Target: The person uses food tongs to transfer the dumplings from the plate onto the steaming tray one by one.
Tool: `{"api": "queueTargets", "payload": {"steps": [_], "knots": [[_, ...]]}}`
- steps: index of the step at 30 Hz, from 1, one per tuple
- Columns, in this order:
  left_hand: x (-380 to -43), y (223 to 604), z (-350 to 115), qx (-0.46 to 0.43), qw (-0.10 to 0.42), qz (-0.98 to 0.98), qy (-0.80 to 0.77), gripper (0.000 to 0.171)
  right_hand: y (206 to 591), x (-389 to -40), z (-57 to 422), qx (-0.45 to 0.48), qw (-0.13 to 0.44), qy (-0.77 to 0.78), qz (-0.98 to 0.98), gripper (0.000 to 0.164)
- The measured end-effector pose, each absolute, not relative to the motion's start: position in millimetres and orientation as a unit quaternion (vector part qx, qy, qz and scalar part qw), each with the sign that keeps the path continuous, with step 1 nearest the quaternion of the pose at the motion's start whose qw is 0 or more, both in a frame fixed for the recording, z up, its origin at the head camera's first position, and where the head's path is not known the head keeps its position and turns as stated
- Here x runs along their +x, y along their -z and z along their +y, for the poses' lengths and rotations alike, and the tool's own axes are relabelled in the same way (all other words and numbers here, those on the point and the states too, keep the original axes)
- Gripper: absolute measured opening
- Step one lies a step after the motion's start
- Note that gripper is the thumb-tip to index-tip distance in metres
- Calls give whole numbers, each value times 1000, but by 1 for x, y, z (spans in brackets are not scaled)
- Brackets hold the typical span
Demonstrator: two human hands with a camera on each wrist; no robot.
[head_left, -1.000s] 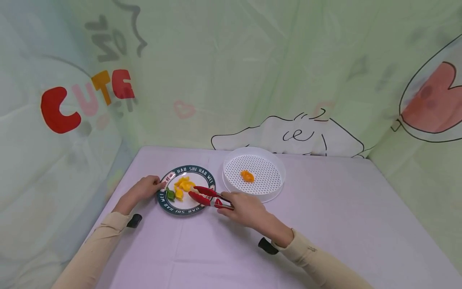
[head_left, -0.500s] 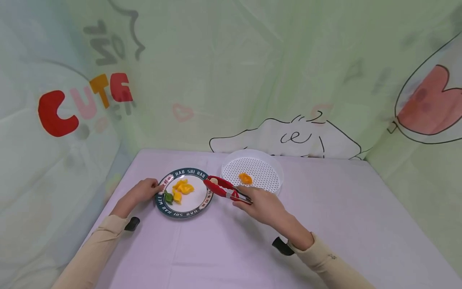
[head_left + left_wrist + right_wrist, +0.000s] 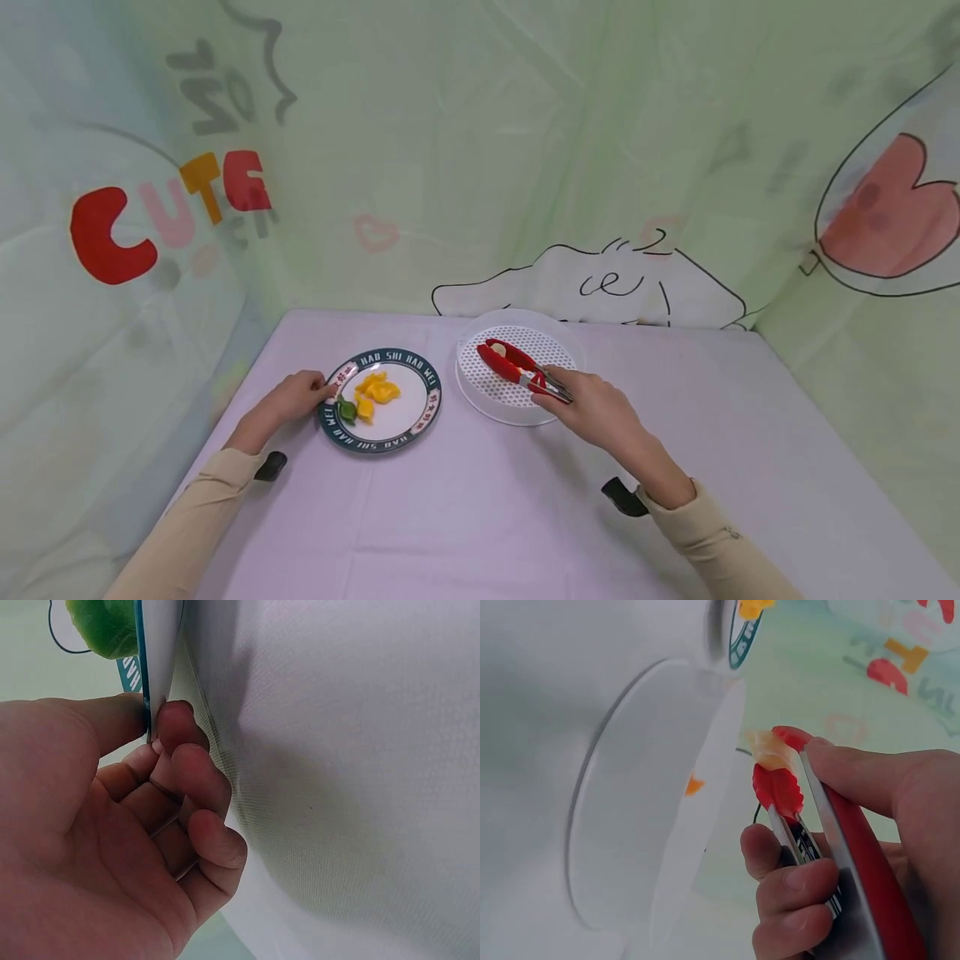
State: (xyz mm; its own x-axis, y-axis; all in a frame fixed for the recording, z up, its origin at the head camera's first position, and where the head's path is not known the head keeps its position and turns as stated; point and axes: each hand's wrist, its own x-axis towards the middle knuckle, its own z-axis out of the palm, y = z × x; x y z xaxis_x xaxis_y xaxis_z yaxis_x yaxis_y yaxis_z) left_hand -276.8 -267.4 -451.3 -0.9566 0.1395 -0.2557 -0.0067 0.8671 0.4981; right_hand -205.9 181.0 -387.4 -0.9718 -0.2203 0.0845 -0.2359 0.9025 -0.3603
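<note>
My right hand [image 3: 596, 407] grips red-tipped metal tongs [image 3: 512, 363] over a round white perforated tray [image 3: 474, 400]. Pinched in the tong tips is a pale cream dumpling [image 3: 774, 752], held above the tray and apart from it. At the tray's wall an orange dumpling [image 3: 694, 785] shows in the right wrist view; the tongs hide it in the head view. My left hand [image 3: 294, 393] pinches the left rim of a plate [image 3: 432, 407], thumb on top and fingertips underneath. On that plate lie several yellow dumplings [image 3: 386, 392] and a green dumpling [image 3: 347, 410].
A pale lilac cloth covers the table [image 3: 465, 517]. Printed curtains [image 3: 480, 150] stand behind it and at both sides, close behind the tray. The plate and tray sit side by side with a narrow gap.
The tongs have gone from above the plate rightward to over the tray, bringing the pale dumpling with them. My left hand has stayed on the plate's rim.
</note>
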Motion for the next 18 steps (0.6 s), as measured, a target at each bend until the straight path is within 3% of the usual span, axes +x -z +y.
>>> {"api": "queueTargets", "payload": {"steps": [18], "knots": [[-278,453,-269,36,143,955,-256,28,396,-220,218,58,-1,-181,-982,60]]}}
